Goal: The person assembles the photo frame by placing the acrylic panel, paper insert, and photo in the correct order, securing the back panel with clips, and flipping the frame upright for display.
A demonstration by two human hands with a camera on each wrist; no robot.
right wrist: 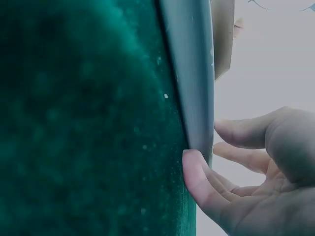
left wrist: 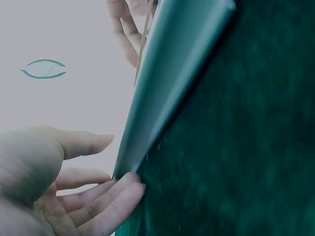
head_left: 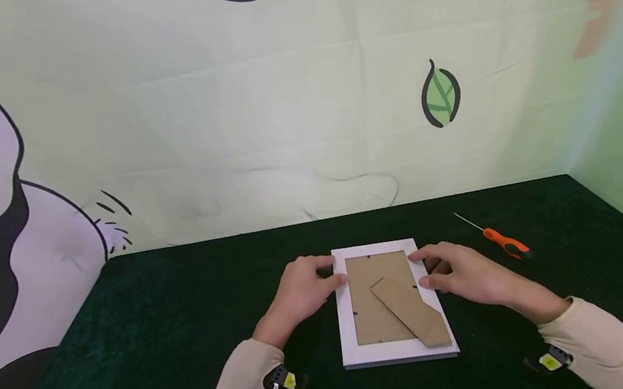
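Both sleeves (head_left: 241, 385) lead to the left hand (head_left: 300, 293) and right hand (head_left: 461, 276), fingers spread loosely against the face-down picture frame's (head_left: 347, 320) 2 side edges, steadying it.

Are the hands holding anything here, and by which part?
The picture frame, lying face down: left hand touches its left edge, right hand its right edge, fingers at the rim; no lift visible.

White picture frame (head_left: 347, 320) face-down on green cloth; cardboard back up

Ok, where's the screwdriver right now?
In the head view the orange-handled screwdriver lies on the green cloth, right of the picture frame, just beyond the right hand.
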